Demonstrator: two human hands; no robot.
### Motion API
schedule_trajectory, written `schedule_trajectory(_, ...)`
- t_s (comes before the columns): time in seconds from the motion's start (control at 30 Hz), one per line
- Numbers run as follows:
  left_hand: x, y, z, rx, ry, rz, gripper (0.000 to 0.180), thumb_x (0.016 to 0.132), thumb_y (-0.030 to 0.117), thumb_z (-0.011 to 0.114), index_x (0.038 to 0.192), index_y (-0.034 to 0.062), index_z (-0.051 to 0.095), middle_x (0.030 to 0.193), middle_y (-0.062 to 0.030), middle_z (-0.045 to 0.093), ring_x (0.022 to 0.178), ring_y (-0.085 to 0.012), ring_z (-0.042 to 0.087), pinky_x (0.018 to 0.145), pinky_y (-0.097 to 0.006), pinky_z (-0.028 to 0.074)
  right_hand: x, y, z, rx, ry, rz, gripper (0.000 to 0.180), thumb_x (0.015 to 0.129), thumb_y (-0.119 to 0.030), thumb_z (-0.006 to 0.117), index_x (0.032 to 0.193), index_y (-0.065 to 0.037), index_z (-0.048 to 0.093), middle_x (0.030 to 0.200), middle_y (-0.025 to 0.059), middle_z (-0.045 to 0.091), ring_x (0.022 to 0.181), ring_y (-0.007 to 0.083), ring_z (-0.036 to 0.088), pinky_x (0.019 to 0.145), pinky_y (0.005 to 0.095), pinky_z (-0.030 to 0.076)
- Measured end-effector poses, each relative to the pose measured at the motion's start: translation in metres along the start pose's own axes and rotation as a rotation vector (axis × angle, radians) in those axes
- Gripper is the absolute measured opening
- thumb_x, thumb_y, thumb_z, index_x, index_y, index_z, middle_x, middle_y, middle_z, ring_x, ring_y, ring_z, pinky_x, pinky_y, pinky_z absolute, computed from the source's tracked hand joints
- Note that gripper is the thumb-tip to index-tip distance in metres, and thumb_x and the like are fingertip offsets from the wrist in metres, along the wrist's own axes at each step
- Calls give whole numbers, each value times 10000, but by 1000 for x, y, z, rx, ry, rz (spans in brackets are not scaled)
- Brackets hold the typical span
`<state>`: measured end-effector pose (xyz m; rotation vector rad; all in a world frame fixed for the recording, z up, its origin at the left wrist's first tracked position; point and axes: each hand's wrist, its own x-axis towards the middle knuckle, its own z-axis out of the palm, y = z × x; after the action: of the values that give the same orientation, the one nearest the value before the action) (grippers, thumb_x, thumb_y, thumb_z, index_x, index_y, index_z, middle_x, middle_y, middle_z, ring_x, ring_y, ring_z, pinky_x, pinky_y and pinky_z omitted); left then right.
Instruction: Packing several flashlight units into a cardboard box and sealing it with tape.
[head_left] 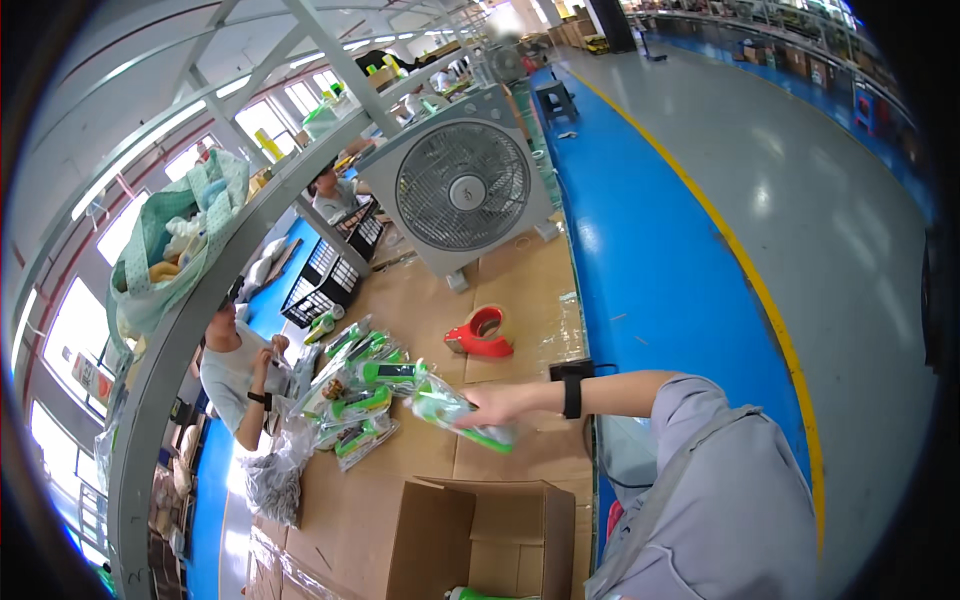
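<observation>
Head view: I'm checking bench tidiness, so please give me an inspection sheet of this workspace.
Surface: tabletop covered with brown cardboard.
Job's things: bagged green-and-white item, held; pile of bagged green items beside it; open cardboard box.
Clutter: red tape dispenser; clear plastic bag with grey contents.
Hands: right hand grips the bagged item; left hand not in view.
Cables: none clearly made out.
Surroundings: grey fan standing on the table; black crate; co-worker opposite; blue floor.

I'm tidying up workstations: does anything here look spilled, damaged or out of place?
Only mild untidiness stands out: the bagged green items lie jumbled on the cardboard table covering, overlapping at different angles. I see no clear spill or damage.
</observation>
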<state>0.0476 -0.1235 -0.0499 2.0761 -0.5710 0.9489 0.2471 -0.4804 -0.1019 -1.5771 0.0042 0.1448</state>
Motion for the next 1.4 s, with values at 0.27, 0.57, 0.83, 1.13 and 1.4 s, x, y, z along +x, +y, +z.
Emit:
schedule_trajectory(0.27, -2, -13, -12, -31, -38, -24, 658, 742, 362, 771, 1175, 82, 360, 1297, -232, 394, 1208, -404, 420, 1004, -530, 360, -16, 27, -13, -1268, 128, -107, 711, 608, -575, 760, 1133, -120, 609, 999, 116, 642, 932, 304, 619, 796, 418, 484)
schedule_trajectory(0.57, -12, -8, -52, -20, -67, -70, 667, 742, 345, 774, 1177, 86, 339, 1291, -236, 401, 1199, -401, 428, 1004, -529, 359, -44, -26, -13, -1222, 353, -382, 493, 589, -407, 776, 900, -40, 671, 865, 140, 635, 831, 312, 629, 746, 398, 510)
schedule_trajectory(0.83, 28, 7, -104, -198, -43, -248, 802, 749, 311, 777, 1331, 62, 284, 1328, -216, 392, 1152, -389, 479, 974, -510, 400, -84, -175, 90, -854, 171, -1007, 474, 634, -258, 829, 970, -15, 600, 852, 108, 569, 792, 292, 582, 695, 361, 456)
schedule_trajectory(1.13, 66, -18, -57, -768, 289, -427, 1265, 475, 114, 922, 1413, 139, 75, 1283, -236, 436, 1092, -300, 539, 924, -428, 489, -106, -192, 195, -1130, -111, -1619, 236, 699, -156, 696, 915, -64, 670, 719, -17, 569, 639, 134, 555, 846, 419, 440)
schedule_trajectory(1.4, 56, -43, -83, -651, 587, -351, 1001, 468, 259, 935, 1249, 110, 327, 1100, -18, 379, 1073, -225, 401, 898, -366, 420, -53, -193, 251, -314, 219, -1889, 806, 724, -253, 776, 1406, -166, 356, 1206, 162, 538, 1165, 380, 497, 1032, 611, 305)
